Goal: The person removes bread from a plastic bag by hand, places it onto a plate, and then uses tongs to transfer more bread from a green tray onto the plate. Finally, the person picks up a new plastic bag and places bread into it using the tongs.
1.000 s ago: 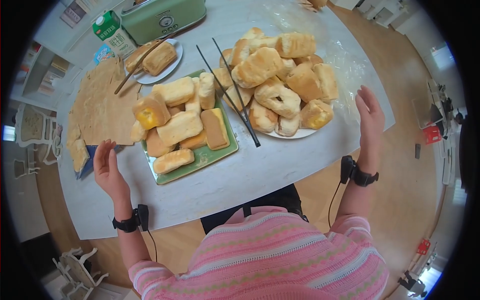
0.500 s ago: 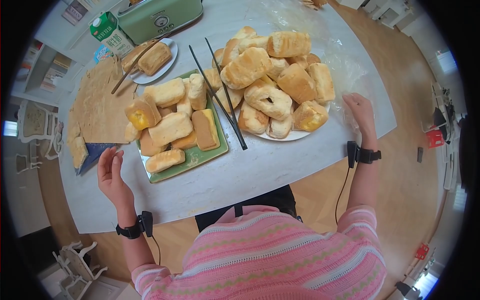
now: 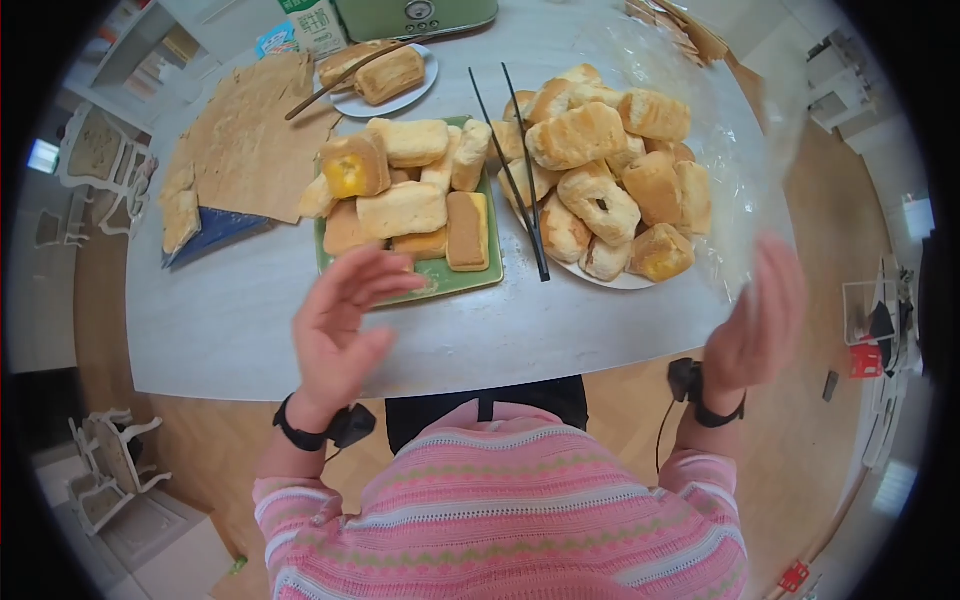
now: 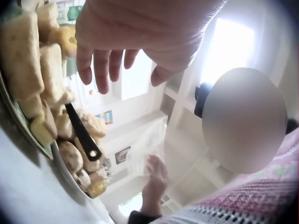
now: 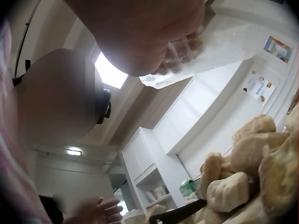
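Observation:
My left hand (image 3: 345, 325) hovers over the near edge of a green plate (image 3: 470, 290), its fingers spread and bent a little, holding nothing. Rectangular bread pieces (image 3: 402, 210) are heaped on that plate. At the right, my right hand (image 3: 755, 320) is raised and blurred, holding a clear plastic bag (image 5: 224, 46) that stretches away from its fingers in the right wrist view. The bag partly veils those fingers. Between the two hands, a white plate (image 3: 630, 284) carries a tall pile of bread (image 3: 600, 200). Black tongs (image 3: 541, 250) lean against its left side.
Behind the green plate, a small white plate (image 3: 425, 85) holds two browned loaves and a brown stick (image 3: 345, 82). A green toaster (image 3: 430, 18) and a milk carton (image 3: 315, 25) stand at the back. Brown paper (image 3: 250, 130) lies left, beside a blue object (image 3: 220, 232).
My left hand has moved right, from beside the green plate to over its near edge. My right hand reached onto the clear plastic at the right, then came back toward the body with a bag.

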Available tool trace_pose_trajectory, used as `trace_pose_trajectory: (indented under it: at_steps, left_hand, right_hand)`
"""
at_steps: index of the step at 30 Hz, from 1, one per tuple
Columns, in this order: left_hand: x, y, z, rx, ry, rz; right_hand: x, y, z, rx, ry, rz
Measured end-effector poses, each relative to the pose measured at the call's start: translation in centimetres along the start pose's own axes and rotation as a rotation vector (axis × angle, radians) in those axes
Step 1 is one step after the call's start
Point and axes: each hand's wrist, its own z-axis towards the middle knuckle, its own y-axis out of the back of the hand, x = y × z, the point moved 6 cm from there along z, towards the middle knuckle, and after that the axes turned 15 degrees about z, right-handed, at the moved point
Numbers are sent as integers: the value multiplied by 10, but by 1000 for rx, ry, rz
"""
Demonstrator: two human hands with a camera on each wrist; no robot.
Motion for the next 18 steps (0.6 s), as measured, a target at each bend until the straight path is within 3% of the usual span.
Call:
trace_pose_trajectory:
  at_steps: [2, 4, 6, 8, 11, 12, 14, 15, 17, 18]
  left_hand:
    - [-9, -35, 1, 233, -22, -147]
    - [-15, -61, 0, 223, -128, -205]
    - [-27, -67, -5, 212, -238, -264]
    - [-17, -56, -6, 44, 82, -456]
    - [3, -22, -25, -103, 96, -492]
    - [8, -11, -36, -226, 130, -376]
    - [19, 13, -56, -274, 141, -369]
    - [27, 26, -67, -310, 148, -367]
    - [33, 41, -85, -319, 140, -317]
    - [34, 45, -93, -314, 128, -269]
  right_hand:
    - [41, -28, 1, 210, 68, 90]
    - [85, -58, 4, 356, 252, 259]
    - [115, -85, -2, 423, 326, 365]
    - [132, -103, -11, 441, 368, 428]
    - [138, -103, -13, 472, 409, 543]
    - [132, -98, -8, 464, 287, 657]
    - [118, -90, -6, 393, 85, 803]
    - [117, -91, -8, 400, 84, 814]
    - [103, -91, -5, 188, -81, 738]
    - [103, -96, -1, 213, -125, 751]
